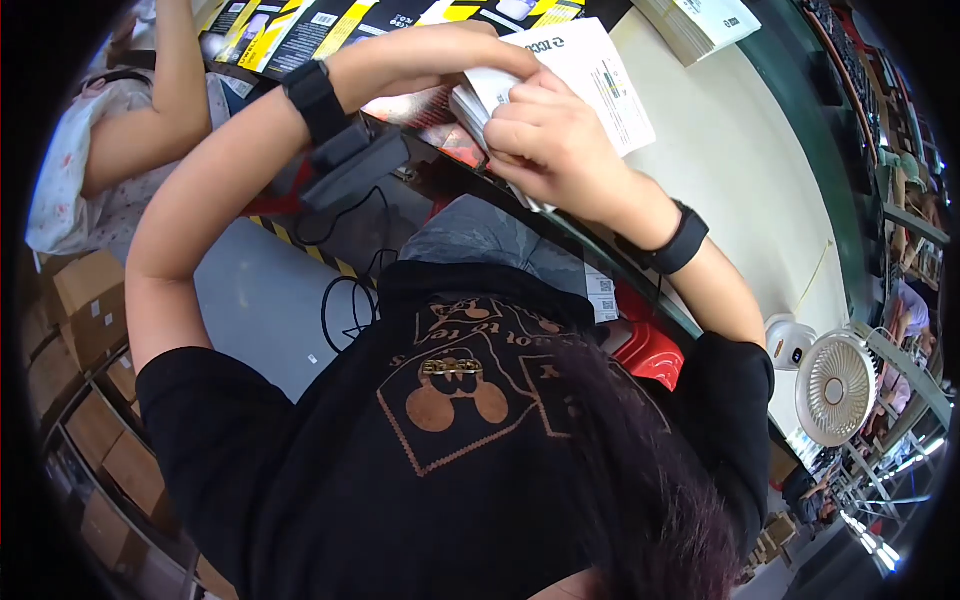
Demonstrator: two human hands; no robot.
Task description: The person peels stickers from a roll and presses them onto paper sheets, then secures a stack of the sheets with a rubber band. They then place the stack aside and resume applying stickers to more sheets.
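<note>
The right hand is clenched around a stack of white leaflets, held above the pale bench; the left hand curls over the stack's top edge, fingers pressing the paper; both wrists wear black bands; a small white fan stands near the bench's edge.

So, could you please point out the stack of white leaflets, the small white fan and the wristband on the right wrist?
Stack of white leaflets (pixel 600 85): head view, on the printed top sheet.
Small white fan (pixel 835 388): head view, on the round grille.
Right wristband (pixel 682 240): head view, on the black strap.
</note>
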